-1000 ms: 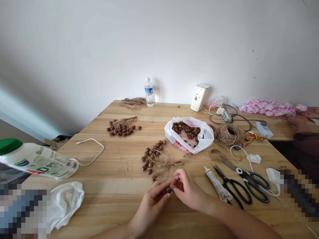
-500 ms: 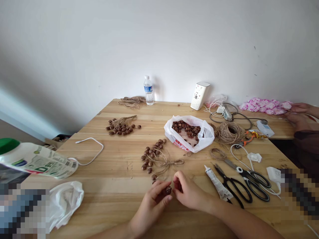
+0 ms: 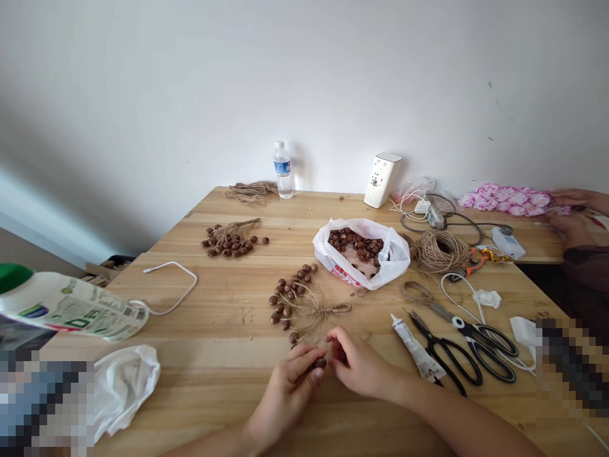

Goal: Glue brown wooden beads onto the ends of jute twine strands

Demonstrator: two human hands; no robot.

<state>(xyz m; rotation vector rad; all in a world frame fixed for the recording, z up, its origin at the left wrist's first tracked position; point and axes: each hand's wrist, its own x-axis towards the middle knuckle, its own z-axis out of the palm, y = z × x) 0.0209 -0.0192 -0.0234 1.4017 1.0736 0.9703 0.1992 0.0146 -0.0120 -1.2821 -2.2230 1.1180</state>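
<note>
My left hand (image 3: 295, 379) grips a shiny brown nut (image 3: 320, 362) between thumb and fingers. Close beside it, my right hand (image 3: 354, 365) has its fingers bent and pressed together; whatever is in them is hidden. Just beyond both hands lies a bunch of brown nuts (image 3: 287, 312) on thin twine strands, gathered into a wrapped twine loop (image 3: 333, 309). Farther back stands an open white plastic bag (image 3: 397, 257) with loose nut shells (image 3: 356, 244) inside. A second bunch of nuts on strings (image 3: 233, 244) rests to the left.
Right of my hands lie a glue tube (image 3: 415, 349), black scissors (image 3: 450, 352) and black-and-white scissors (image 3: 483, 343). Behind them are a twine ball (image 3: 440, 251) and cables. A white bottle (image 3: 76, 304) is at left. Another person's hands (image 3: 573, 206) touch pink-white material (image 3: 507, 199).
My right hand has shifted slightly left, closer to the nut in my left hand. The left fingers now cover more of that nut. The other person's hands have moved a little.
</note>
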